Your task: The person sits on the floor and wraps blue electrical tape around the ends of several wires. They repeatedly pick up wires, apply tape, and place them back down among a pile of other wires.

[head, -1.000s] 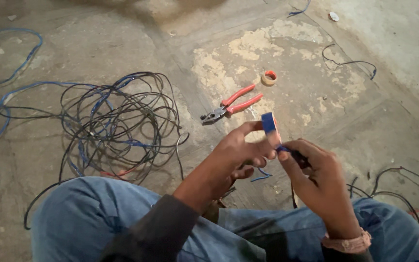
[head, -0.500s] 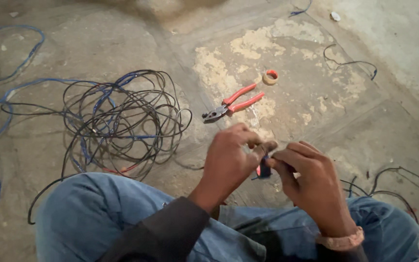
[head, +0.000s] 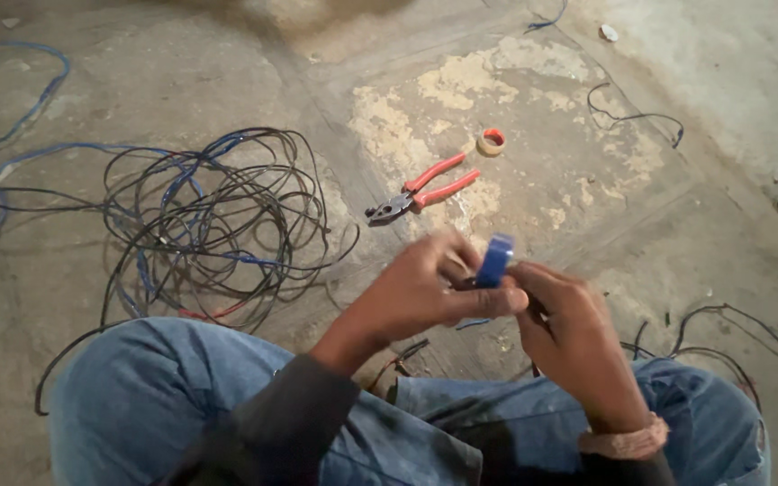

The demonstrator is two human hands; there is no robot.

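Bare floor open ahead of hands; pliers (head: 420, 191), tape ring (head: 491, 141) beyond; wire tangle (head: 213, 225) blocks left

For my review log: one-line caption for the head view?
Left hand and right hand work a blue tape roll together above the lap; red-handled pliers and tangled wires lie on the floor.

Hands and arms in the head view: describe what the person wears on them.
Both hands are bare, with no gloves or rings that can be made out. The left hand comes out of a dark grey long sleeve that reaches to just short of the wrist. The right hand has a pale pinkish band around the wrist; behind it, only a little dark sleeve shows.
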